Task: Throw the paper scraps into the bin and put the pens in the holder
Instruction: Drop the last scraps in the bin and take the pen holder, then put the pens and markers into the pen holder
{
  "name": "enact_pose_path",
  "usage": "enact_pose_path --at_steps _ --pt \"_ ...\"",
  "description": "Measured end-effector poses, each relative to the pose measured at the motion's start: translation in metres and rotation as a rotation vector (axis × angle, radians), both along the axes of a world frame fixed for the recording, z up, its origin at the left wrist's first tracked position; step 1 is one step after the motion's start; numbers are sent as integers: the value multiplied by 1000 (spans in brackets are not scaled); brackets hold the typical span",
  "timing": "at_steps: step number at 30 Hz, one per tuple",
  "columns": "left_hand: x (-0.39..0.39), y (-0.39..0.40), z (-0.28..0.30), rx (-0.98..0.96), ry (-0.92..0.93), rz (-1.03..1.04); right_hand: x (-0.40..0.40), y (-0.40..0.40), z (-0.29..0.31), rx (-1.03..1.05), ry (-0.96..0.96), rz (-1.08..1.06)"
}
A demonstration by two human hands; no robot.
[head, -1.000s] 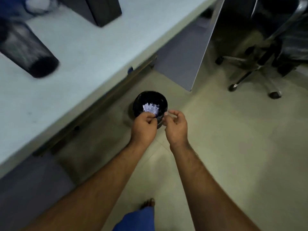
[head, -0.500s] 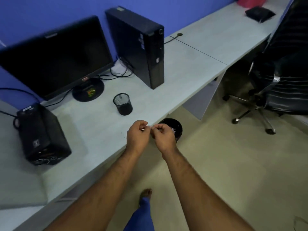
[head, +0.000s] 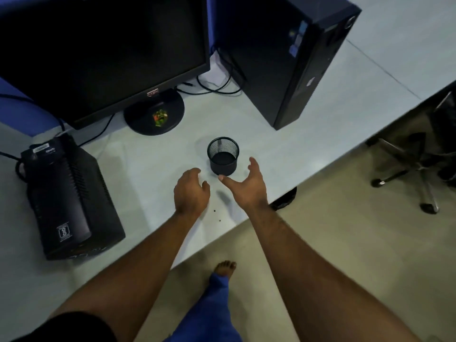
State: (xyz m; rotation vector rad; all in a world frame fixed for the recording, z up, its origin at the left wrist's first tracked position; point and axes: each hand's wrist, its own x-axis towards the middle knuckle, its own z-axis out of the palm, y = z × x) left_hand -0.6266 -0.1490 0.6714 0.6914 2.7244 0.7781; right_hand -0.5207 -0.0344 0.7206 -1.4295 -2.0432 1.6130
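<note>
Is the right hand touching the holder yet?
Apart. The head view shows bare desk between the open right hand and the holder.

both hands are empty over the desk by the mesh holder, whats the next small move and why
Probably look along the desk for the pens. The mesh holder stands upright and looks empty, both the left hand and right hand hover open beside it holding nothing, and no pen shows in this view. The bin peeks out below the desk edge.

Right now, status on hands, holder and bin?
Left hand and right hand open, holding nothing. Mesh holder upright on desk, no pens inside. Bin mostly hidden under desk edge.
</note>
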Motion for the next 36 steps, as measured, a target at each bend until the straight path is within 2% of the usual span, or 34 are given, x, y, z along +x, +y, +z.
enact_pose_path --at_steps 4,8,15,24,27,30,33,36 --pt "-15 -3 -45 -208 300 -156 -25 15 -12 76 7 33" --pt "-13 -8 -63 -209 466 -228 -42 22 -21 62 38 40" --pt "-16 -6 -58 -289 360 -258 -52 11 -29 71 77 -46" --pt "-21 -6 -58 -299 363 -250 -17 -18 -10 74 100 -171" --pt "-13 -4 -48 -231 389 -302 25 -31 -1 83 100 -231" --pt "32 5 -37 0 377 -444 81 -40 5 85 116 -338" --pt "94 16 -18 178 205 -564 146 -48 14 115 126 -464" --pt "161 26 -10 197 18 -702 218 -64 19 145 96 -574"
